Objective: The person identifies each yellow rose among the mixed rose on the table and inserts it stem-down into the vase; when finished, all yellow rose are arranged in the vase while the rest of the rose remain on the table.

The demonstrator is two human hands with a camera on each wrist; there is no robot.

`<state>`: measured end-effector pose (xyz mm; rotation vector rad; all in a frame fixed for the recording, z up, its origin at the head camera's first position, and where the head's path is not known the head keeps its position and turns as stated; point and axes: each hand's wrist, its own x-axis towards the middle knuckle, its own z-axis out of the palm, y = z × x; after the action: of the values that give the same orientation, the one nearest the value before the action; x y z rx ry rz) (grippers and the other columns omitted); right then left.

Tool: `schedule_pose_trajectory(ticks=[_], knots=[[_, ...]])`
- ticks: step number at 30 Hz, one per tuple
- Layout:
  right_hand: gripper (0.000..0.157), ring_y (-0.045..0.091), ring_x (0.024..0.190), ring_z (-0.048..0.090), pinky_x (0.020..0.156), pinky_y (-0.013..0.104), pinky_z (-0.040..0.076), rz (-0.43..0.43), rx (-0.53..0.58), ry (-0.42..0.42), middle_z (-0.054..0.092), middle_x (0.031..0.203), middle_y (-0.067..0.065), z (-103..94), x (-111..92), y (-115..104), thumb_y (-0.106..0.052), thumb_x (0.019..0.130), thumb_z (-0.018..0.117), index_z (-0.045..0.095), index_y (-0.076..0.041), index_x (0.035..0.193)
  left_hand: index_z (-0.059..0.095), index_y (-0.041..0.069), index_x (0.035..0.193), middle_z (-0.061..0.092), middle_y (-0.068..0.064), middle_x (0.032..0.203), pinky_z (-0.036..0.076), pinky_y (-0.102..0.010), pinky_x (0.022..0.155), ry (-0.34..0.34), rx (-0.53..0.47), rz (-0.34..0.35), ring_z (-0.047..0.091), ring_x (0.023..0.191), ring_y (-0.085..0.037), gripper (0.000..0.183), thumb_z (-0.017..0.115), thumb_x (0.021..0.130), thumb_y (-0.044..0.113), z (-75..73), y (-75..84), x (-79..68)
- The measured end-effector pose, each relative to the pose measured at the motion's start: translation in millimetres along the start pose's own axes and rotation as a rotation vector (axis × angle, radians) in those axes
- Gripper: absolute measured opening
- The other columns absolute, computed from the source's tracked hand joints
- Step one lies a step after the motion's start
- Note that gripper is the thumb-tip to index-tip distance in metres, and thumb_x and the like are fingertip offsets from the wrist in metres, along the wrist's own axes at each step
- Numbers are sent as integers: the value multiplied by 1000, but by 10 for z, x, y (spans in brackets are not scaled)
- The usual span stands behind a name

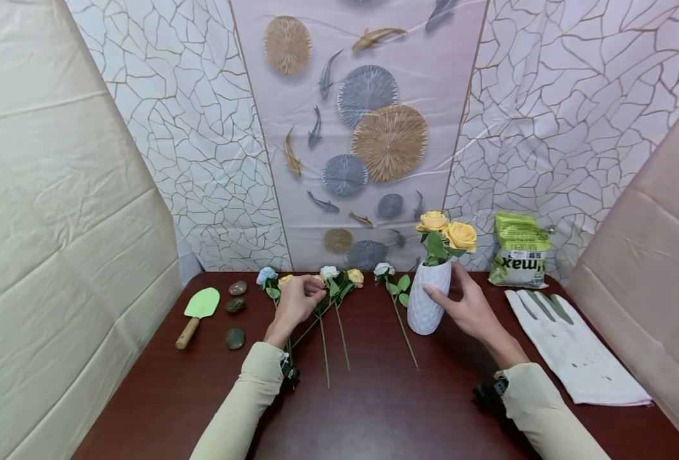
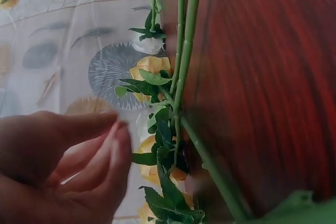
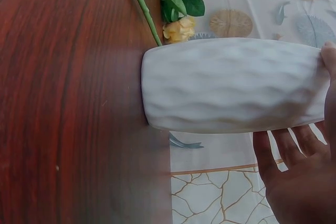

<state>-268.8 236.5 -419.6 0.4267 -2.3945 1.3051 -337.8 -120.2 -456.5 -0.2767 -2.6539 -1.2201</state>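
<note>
My right hand (image 1: 473, 309) holds a white textured vase (image 1: 429, 297), thumb on the near side and fingers behind it. Two yellow roses (image 1: 447, 231) with green leaves stand in its mouth. In the right wrist view the vase (image 3: 231, 85) covers most of the middle. My left hand (image 1: 297, 303) is over the row of loose flowers, thumb and fingertips brought together; nothing shows between them in the left wrist view. About it lie a blue rose (image 1: 267, 275), a white rose (image 1: 329, 272) and yellow roses (image 1: 355, 277), some partly hidden by the hand.
Another white rose (image 1: 383, 270) lies left of the vase. At left are a green trowel (image 1: 202, 303) and several stones (image 1: 235, 338). A green-and-white bag (image 1: 520, 250) stands back right, with white gloves (image 1: 580, 351) before it. A patterned cloth (image 1: 350, 134) hangs behind the table.
</note>
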Motion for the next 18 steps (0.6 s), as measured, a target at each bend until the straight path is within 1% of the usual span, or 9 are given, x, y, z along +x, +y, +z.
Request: schedule_pose_trajectory(ticks=[2,4,6,8,10,12,16,18], knots=[[58,-5,103,59,88,23,54,4,-2,2,69,120,12,-5,-5,-5,-24,94,72,46,-11,144,78,12,96,78,-2,88,61,-31,71,-67,46,-5,74,80,-15,6,76,90,14,-18,-12,-4],[58,-5,103,59,88,24,54,6,-3,4,69,120,12,-8,-8,-12,-24,94,72,46,-11,144,78,12,95,78,-2,87,61,-32,71,-110,96,-2,73,79,-14,6,77,90,14,-30,-11,-11],[58,-4,103,59,88,24,54,4,-5,2,68,121,13,-8,-7,-18,-24,95,72,46,-10,145,78,12,91,77,-1,84,61,-33,71,-116,150,-15,72,77,-14,3,78,88,13,-46,-2,-25],[58,-4,103,59,88,23,54,2,-1,-2,68,121,13,-7,-1,-21,-24,95,72,46,-10,145,77,13,87,75,0,82,61,-34,71,-97,206,-41,70,75,-14,3,80,87,14,-62,3,-42],[58,-3,103,60,87,23,54,3,1,-3,68,121,13,-6,4,-22,-24,94,72,46,-10,144,75,15,81,74,1,80,60,-35,72,-77,260,-71,68,73,-14,9,84,83,17,-71,5,-61],[58,-2,102,60,87,22,54,5,0,-1,69,121,13,-7,8,-26,-24,94,72,46,-9,144,74,14,80,71,2,80,59,-36,71,-88,288,-100,66,71,-14,15,86,81,22,-69,2,-80],[57,2,104,61,87,22,53,6,-19,-2,68,120,13,-11,-3,-37,-25,95,72,46,-9,143,72,10,89,69,-2,87,58,-36,70,-132,285,-151,62,72,-15,28,90,77,28,-34,-6,-93],[57,4,104,61,87,23,53,7,-19,-2,68,120,13,-15,-5,-47,-25,95,71,46,-9,143,71,9,92,68,-3,90,57,-36,70,-139,282,-167,61,73,-16,33,91,75,29,-13,-9,-95]])
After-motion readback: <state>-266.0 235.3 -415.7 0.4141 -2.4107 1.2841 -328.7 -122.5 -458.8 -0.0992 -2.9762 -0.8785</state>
